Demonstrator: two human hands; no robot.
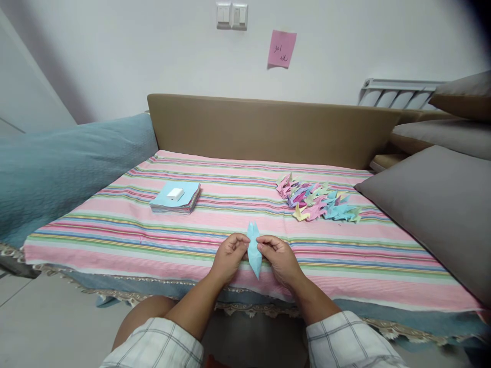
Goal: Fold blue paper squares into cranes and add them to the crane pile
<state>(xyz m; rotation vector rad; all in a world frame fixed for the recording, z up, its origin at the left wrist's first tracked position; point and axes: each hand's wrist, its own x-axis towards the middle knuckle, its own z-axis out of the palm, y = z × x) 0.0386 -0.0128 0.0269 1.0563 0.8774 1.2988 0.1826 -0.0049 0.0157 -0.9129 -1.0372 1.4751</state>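
Note:
A light blue folded paper piece (254,251), long and narrow with a split far end and a pointed near end, is held upright between my two hands over the near part of the striped cloth. My left hand (232,255) pinches its left edge between thumb and fingers. On the opposite edge, my right hand (279,257) grips it the same way. Beyond my right hand lies a group of folded paper cranes (316,199) in pink, purple, yellow, green and blue. To the far left sits a stack of square paper sheets (176,202), a blue one uppermost.
A small white block (175,194) rests on the paper stack. The striped cloth (238,179) covers the seat, backed by a brown backrest (268,130). Grey cushions (433,204) stand at the right, a blue-covered armrest (76,163) at the left. A pink note (282,49) hangs on the wall.

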